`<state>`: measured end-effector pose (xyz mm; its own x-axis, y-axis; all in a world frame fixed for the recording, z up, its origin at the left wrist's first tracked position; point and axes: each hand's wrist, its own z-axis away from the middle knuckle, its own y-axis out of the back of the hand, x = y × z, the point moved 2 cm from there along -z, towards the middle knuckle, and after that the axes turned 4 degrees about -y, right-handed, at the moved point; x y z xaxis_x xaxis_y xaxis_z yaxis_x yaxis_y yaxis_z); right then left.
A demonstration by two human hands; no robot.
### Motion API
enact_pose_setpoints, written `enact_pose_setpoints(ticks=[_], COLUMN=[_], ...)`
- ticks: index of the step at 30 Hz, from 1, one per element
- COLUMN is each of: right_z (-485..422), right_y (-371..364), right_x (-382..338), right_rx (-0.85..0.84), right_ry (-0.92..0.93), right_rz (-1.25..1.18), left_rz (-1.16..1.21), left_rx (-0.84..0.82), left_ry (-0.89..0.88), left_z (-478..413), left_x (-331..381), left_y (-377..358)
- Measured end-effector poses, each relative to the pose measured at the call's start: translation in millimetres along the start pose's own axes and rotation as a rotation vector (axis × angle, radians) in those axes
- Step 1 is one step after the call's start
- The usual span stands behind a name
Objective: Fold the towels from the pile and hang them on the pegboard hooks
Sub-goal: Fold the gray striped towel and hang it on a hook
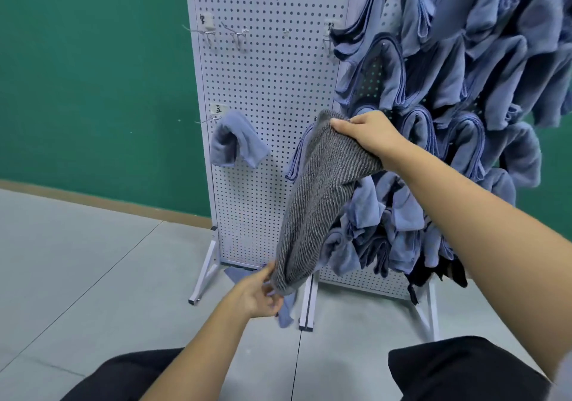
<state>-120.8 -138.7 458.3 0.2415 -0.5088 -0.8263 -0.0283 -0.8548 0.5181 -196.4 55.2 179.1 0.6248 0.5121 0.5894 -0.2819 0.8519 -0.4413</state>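
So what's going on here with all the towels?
Someone is holding a grey striped towel in front of the white pegboard. The right hand grips its top and the left hand holds its bottom end. It is not hung up yet. Many blue towels already hang there.

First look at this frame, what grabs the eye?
The grey striped towel at centre stands out first, held between the right hand gripping its top end and the left hand pinching its bottom end. Behind it, a mass of blue towels crowds the right panel. The white pegboard on the left carries one lone blue towel, with bare hooks above it.
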Motion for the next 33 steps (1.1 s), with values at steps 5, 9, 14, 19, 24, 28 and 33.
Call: enact_pose_setpoints(ticks=[5, 9, 14, 19, 24, 28, 33], right_z=[11.7, 12.8, 10.8, 12.3, 16.3, 20.0, 36.8], right_y=[8.9, -3.9, -37.1, -41.1, -6.4, 23.5, 47.6], right_x=[8.2, 15.3, 23.9, 16.1, -1.3, 33.7, 119.3], right_rx=[0.032, 0.011, -0.047, -0.055, 0.006, 0.030, 0.076], right_ry=[-0.034, -0.091, -0.119, -0.089, -0.087, -0.263, -0.499], right_rz=[0.002, -0.125, -0.121, -0.189, -0.468, -0.567, -0.492], left_rz=[0.263, 0.315, 0.496, 0.716, 0.733, 0.809, 0.410], left_rx=[0.028, -0.104, -0.260, -0.120, -0.131, -0.344, -0.221], left_ry=[-0.132, 0.074, 0.148, 0.059, 0.102, -0.036, -0.133], left_z=[0.6, 1.2, 3.7, -19.4, -20.1, -11.1, -9.2], left_x=[2.7, -24.3, -55.4, -55.5, -60.4, -31.3, 10.6], left_y=[2.0, -6.0, -32.3, -26.3, -29.8, -40.1, -12.3])
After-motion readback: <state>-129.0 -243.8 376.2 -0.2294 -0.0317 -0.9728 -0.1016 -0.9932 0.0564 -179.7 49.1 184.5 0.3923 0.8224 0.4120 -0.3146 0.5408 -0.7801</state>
